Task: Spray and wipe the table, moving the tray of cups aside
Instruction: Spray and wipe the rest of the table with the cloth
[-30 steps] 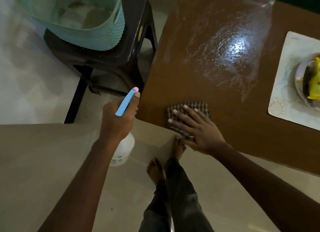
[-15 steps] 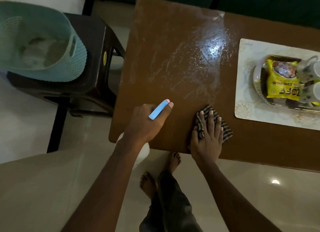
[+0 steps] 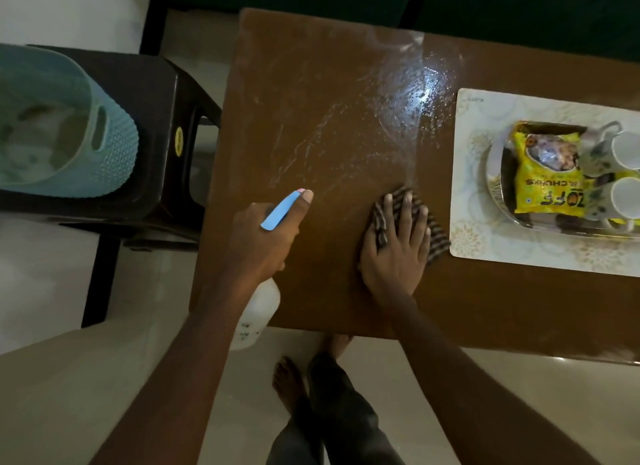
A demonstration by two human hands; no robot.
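Table (image 3: 311,83) part-wiped; tray (image 3: 498,173) not yet moved.

Wet streaks and spray droplets cover the table's left half. Right hand (image 3: 394,246) lies flat, fingers spread, pressing the cloth (image 3: 438,234) just beside the mat (image 3: 485,249). Left hand (image 3: 263,236) grips the bottle (image 3: 258,312), forefinger along its blue trigger. Tray with cups (image 3: 623,149) and a yellow packet sits on the mat at right. Judgement: that side remains to be cleared, sprayed and wiped.

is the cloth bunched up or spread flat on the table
Mostly spread flat: the striped cloth lies against the table under the open right hand, with a small bunched fold by the thumb.
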